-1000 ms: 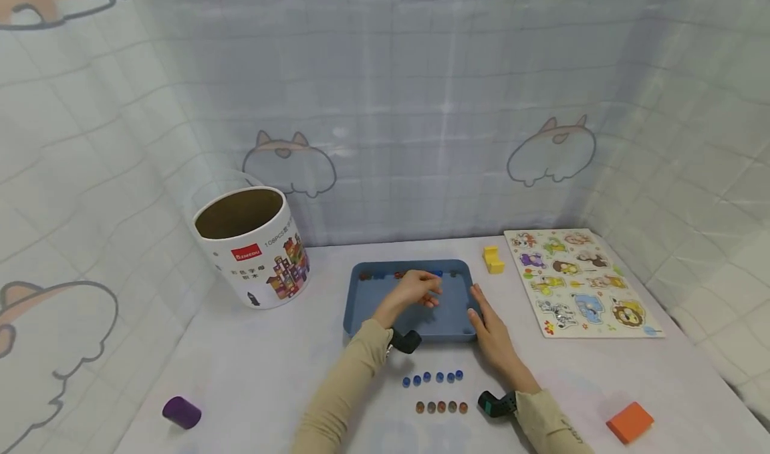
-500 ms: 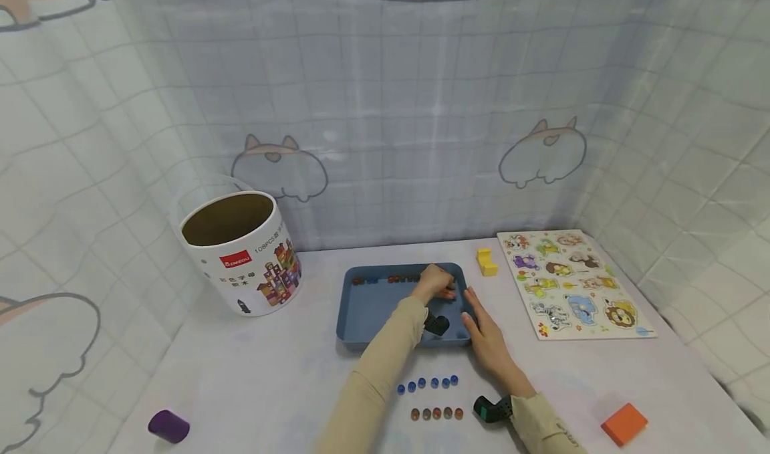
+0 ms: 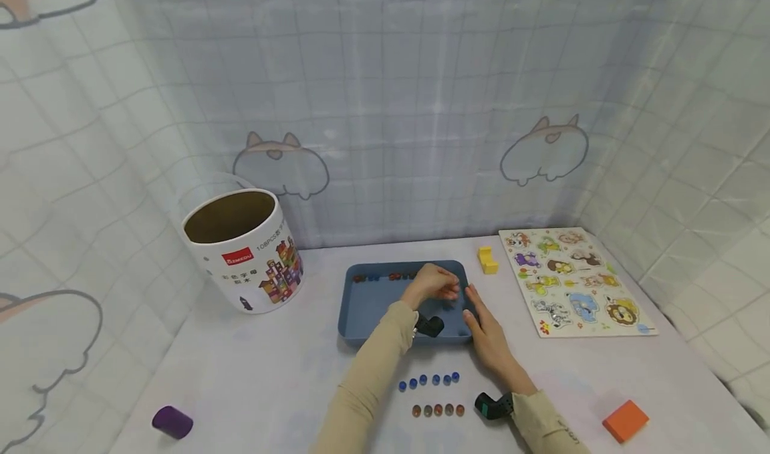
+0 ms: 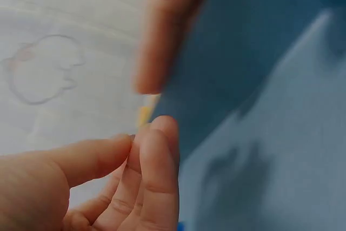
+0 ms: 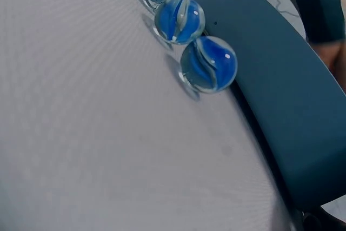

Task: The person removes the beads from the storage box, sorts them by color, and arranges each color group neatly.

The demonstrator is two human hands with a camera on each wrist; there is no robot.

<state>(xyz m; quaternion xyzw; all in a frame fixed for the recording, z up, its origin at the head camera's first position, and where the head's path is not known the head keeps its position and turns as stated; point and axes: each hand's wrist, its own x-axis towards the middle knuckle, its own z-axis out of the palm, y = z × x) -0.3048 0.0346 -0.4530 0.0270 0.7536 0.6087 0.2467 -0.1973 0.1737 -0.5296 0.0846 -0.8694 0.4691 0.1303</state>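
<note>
My left hand point(image 3: 432, 284) is over the right part of a blue tray point(image 3: 367, 313). Its thumb and fingertips point(image 4: 157, 128) pinch together on a small marble, nearly all hidden, with only a dark sliver showing in the left wrist view. With fingers extended, my right hand point(image 3: 492, 337) rests against the tray's right rim. Along the tray's back wall lie brown marbles point(image 3: 359, 279) and blue marbles point(image 3: 373, 278), partly covered by the left hand. In front of the tray are a row of blue marbles point(image 5: 208, 64) and a row of brownish marbles point(image 3: 438, 410).
A white bucket point(image 3: 246, 260) stands back left and a purple cylinder point(image 3: 172, 422) lies front left. Behind the right hand sits a yellow block point(image 3: 488, 260). An animal puzzle board point(image 3: 577, 287) lies at right, an orange block point(image 3: 625, 420) front right.
My left hand moved right to the tray's back right corner, then drew back slightly toward the left. The right hand stayed against the rim. The head view shifted a little.
</note>
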